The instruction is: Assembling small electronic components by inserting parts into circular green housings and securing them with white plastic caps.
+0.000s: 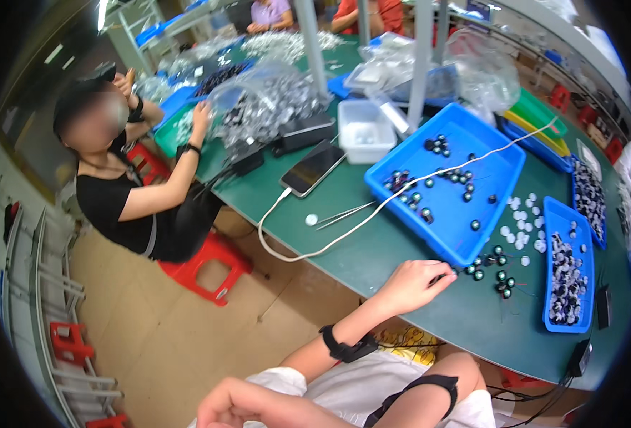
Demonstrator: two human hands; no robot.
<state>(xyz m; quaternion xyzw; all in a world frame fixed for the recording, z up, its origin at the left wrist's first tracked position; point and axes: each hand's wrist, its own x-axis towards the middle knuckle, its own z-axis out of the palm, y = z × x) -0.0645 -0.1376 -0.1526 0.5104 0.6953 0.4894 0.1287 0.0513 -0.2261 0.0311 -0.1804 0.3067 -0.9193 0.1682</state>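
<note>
My left hand [417, 285] rests at the table's near edge, thumb and fingers pinched together around something dark that they mostly hide. Just beyond its fingertips lie several small dark-green, shiny balls [501, 276] with thin wires. White round discs [521, 222] are scattered behind them. Low in the picture, close to the camera, my right hand [240, 401] is curled over my lap, its fingertips cut off by the lower edge; anything inside it is hidden. A large blue tray [450, 246], tilted toward me, holds more balls.
A white cable [330, 247] runs from a phone [312, 170] across the blue tray. Tweezers [345, 215] lie beside one white disc. A smaller blue tray [578, 329] with black-and-white parts stands at right. A metal post [420, 64] rises behind. A co-worker [108, 164] sits at left.
</note>
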